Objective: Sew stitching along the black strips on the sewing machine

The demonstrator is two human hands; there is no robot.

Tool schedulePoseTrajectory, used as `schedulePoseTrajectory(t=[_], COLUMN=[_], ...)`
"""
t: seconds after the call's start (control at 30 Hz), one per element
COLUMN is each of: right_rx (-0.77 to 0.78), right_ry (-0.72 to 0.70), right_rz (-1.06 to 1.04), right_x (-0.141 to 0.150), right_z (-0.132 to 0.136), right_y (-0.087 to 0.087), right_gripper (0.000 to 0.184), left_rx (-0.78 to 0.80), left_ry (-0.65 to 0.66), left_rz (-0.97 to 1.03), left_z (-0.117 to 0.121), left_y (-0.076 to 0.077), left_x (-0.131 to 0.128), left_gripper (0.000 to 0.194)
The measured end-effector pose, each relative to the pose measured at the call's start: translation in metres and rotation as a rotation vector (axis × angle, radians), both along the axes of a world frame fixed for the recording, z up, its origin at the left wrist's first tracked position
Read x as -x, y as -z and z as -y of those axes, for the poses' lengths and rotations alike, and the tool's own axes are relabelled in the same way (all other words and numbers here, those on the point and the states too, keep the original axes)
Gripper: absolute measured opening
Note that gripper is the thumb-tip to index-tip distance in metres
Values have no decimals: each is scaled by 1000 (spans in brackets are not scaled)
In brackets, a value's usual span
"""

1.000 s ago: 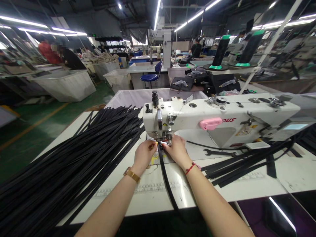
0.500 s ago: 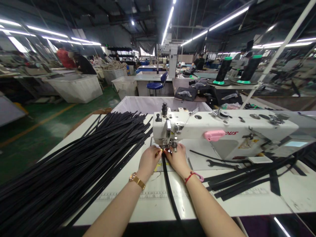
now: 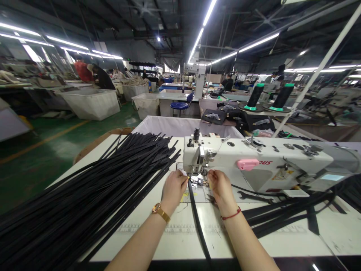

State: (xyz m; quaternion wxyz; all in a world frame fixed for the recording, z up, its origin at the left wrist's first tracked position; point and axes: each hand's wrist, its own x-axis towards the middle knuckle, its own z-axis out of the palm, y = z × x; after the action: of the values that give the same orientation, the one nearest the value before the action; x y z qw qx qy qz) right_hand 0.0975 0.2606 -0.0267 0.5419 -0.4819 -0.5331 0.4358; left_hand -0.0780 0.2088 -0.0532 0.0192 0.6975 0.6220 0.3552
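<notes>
Your left hand pinches the black strip, seemingly to steady it at the sewing machine ahead; your right hand curls alongside, its contents unclear.

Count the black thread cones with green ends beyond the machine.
2: the left cone and the right cone, side by side beyond the sewing machine; more may be hidden farther back.

Sewing workshop, factory scale. From where I stand: one long white sewing machine on a white bench; two black thread cones with green ends; a heap of narrow black strips; large pale bins; green floor; white tube lights under a dark roof.
</notes>
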Motion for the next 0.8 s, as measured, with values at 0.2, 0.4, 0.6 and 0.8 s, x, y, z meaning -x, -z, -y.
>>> schedulePoseTrajectory(t=[0.2, 0.4, 0.6, 0.8], right_rx=[60, 81, 133, -40], right_ry=[-142, -418, -409, -452], right_rz=[-188, -75, 16, 232], right_x=[-5, 8, 9, 5], right_z=[38, 58, 80, 96], right_y=[-3, -1, -7, -20], right_gripper=[15, 16, 18, 20], left_rx=[57, 125, 119, 208], left_ry=[130, 148, 71, 420], left_rz=[279, 624, 621, 134], left_z=[7, 0, 3, 27], left_y=[-4, -4, -10, -16], left_x=[-4, -1, 23, 5], left_gripper=[23, 22, 21, 18])
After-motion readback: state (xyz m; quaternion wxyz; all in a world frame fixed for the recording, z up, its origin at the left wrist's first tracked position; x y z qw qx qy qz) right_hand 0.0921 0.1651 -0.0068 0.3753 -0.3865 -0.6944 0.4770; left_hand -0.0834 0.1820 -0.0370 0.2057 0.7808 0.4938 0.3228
